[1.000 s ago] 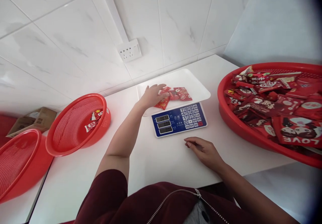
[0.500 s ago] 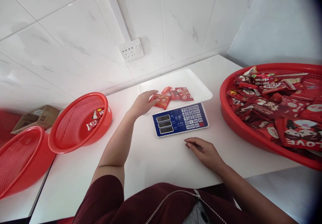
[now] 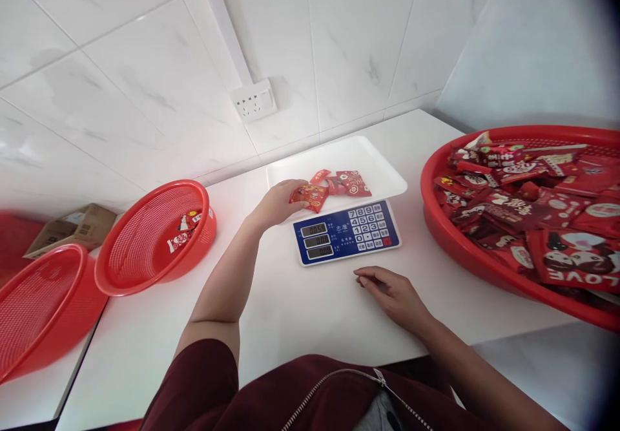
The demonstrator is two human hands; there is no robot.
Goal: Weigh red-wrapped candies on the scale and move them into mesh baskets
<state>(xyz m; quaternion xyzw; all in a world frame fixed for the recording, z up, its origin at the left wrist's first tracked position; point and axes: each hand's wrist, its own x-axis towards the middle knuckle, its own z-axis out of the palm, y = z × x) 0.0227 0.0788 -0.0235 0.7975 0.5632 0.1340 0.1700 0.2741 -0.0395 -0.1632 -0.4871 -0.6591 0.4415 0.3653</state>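
Note:
My left hand [image 3: 279, 206] reaches over the near left part of the white scale tray [image 3: 372, 153]. Its fingers and thumb are closed round the left end of a red snack packet [image 3: 314, 198], which still lies on the tray. Just right of it lie a few more small red packets [image 3: 352, 183]. In front of the tray is the scale's blue panel [image 3: 346, 234], with its keypad and three grey displays. My right hand [image 3: 391, 294] rests on the white table below the panel, fingers loosely curled together, with nothing visible in them.
A wide red basket [image 3: 448, 260] heaped with red snack packets stands at the right. On the left, a red mesh basket [image 3: 140, 224] holds a few packets, beside another red basket [image 3: 39, 308]. Behind them sits a cardboard box [image 3: 82, 227]. A socket [image 3: 253, 99] is on the tiled wall.
My left hand has lowered slightly and closed its fingers on the left packet. My right hand stays where it was. The view has shifted a little.

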